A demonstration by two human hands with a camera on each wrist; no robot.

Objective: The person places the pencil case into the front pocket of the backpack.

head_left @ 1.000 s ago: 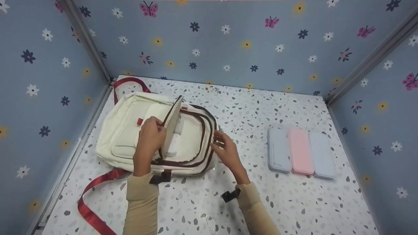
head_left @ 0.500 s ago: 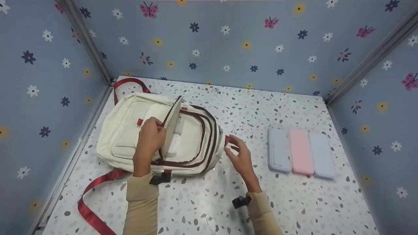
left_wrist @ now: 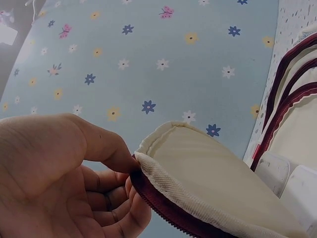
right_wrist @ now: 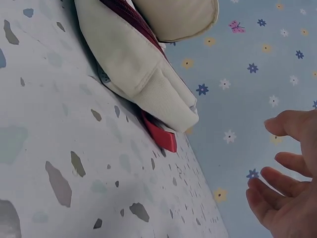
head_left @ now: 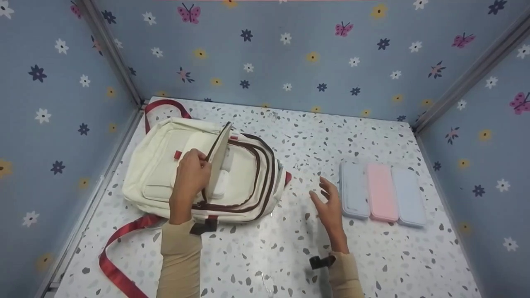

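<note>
A cream backpack [head_left: 153,165] with dark red zippers lies on the table, its front pocket unzipped. My left hand [head_left: 191,176] pinches the edge of the pocket flap [left_wrist: 213,173] and holds it raised; thumb and finger meet at the zipper tape in the left wrist view. White boxy items [head_left: 220,184] sit inside the pocket, partly hidden by the flap. My right hand [head_left: 330,205] is off the bag with fingers spread and nothing in them, close to the left one of two light blue cases [head_left: 354,190]. A pink case [head_left: 381,192] lies between the blue ones.
Red straps [head_left: 120,248] trail from the backpack's left side, and a red loop [head_left: 288,178] sticks out at its right end. Flower-patterned panels [head_left: 285,54] wall in the speckled table [head_left: 256,256] at the back and both sides.
My right hand has left the backpack's right end, passed its red loop and moved right toward the cases, its fingers spreading. The left hand still holds the flap in place.
</note>
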